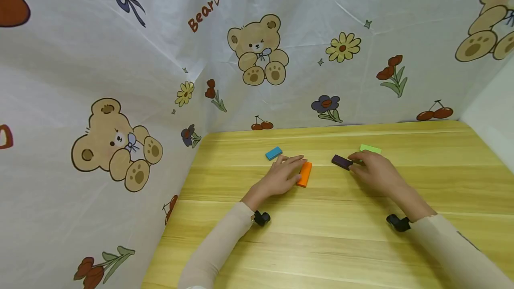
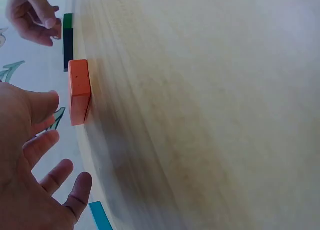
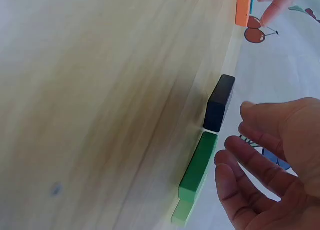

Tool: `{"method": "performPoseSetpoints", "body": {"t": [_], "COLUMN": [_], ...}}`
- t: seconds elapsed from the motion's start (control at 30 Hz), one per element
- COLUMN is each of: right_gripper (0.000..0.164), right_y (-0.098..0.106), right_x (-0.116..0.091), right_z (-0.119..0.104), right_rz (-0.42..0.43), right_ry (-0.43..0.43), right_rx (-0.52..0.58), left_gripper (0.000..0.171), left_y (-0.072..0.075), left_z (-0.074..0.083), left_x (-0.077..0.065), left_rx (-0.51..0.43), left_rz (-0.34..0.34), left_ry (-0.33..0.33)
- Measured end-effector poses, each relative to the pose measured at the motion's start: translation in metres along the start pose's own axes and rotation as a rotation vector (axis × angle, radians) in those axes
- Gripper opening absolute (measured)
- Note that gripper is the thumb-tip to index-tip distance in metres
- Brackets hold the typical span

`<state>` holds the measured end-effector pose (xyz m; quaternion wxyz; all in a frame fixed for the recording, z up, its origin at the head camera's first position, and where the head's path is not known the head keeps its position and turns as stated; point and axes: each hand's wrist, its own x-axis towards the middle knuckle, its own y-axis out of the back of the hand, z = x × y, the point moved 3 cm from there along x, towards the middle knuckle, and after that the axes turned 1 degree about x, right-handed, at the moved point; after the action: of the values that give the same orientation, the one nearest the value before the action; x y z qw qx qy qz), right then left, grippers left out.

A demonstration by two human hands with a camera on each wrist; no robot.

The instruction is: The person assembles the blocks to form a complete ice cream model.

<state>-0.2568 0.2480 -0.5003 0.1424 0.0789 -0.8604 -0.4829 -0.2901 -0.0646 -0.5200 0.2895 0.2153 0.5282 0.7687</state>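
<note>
My left hand (image 1: 279,177) hovers by an orange block (image 1: 305,174), its fingers spread and loosely bent. A gap shows between that hand and the orange block in the left wrist view. Beyond the fingertips lies a blue block (image 1: 274,153). My right hand (image 1: 377,174) hangs with relaxed fingers beside a black block (image 1: 341,162) and a dark green block (image 3: 198,165); nothing is held in it. A light green block (image 1: 370,149) lies behind this hand, partly hidden in the head view. The dark green block is mostly covered by the hand there.
The blocks lie on a wood-grain table (image 1: 321,235). A white sheet (image 1: 160,57) printed with bears and flowers hangs along the back and left side. A white surface (image 1: 491,115) borders the right. Each wrist carries a small black camera (image 1: 262,218).
</note>
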Motion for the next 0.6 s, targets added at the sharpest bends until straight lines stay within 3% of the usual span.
{"method": "performPoseSetpoints", "body": {"t": [0.17, 0.4, 0.6], "right_gripper": [0.030, 0.031, 0.031], "right_y": [-0.0035, -0.0067, -0.0075], "right_x": [0.0061, 0.0090, 0.0100], "right_z": [-0.0015, -0.0009, -0.0019], "right_rz": [0.003, -0.049, -0.034], "right_ry": [-0.012, -0.031, -0.025], "right_rx": [-0.021, -0.064, -0.070], "left_gripper": [0.056, 0.054, 0.054], "left_y": [-0.0046, -0.0063, -0.0029], "left_z": [0.0002, 0.0004, 0.0022], "left_x": [0.0008, -0.0010, -0.0010], "left_rx": [0.034, 0.043, 0.049], "left_rz": [-0.023, -0.037, -0.050], "left_ry": [-0.025, 0.002, 0.015]}}
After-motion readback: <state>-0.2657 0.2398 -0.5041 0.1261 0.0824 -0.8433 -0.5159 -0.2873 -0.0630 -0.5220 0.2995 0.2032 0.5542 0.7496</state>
